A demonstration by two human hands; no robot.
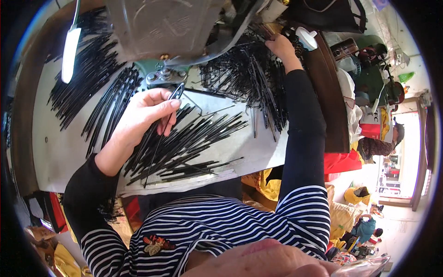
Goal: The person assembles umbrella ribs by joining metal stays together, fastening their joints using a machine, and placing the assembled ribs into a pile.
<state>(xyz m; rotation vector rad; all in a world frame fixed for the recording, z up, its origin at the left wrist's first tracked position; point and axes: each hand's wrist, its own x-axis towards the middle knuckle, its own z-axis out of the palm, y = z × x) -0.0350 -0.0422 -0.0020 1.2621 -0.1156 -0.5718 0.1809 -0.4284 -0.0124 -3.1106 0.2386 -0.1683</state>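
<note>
My left hand (154,111) is closed in a pinch on a thin black rod (176,92) with a loop at its upper end. The rod's long shaft slants down past my fingers over a spread of black rods (198,134). Just beyond this hand is the small metal working part (167,76) of a bench machine with a green base. At the far right, my right hand (280,47) reaches to the edge of a tangled heap of black looped rods (244,69). Its fingers are bent together; what they hold is too small to make out.
A large grey machine cover (161,27) overhangs the white worktable (240,150). More black rods (87,78) lie in bundles at the left. A white lamp (70,55) hangs at the upper left. A brown wooden edge (325,92) bounds the right side. Other people are in the background.
</note>
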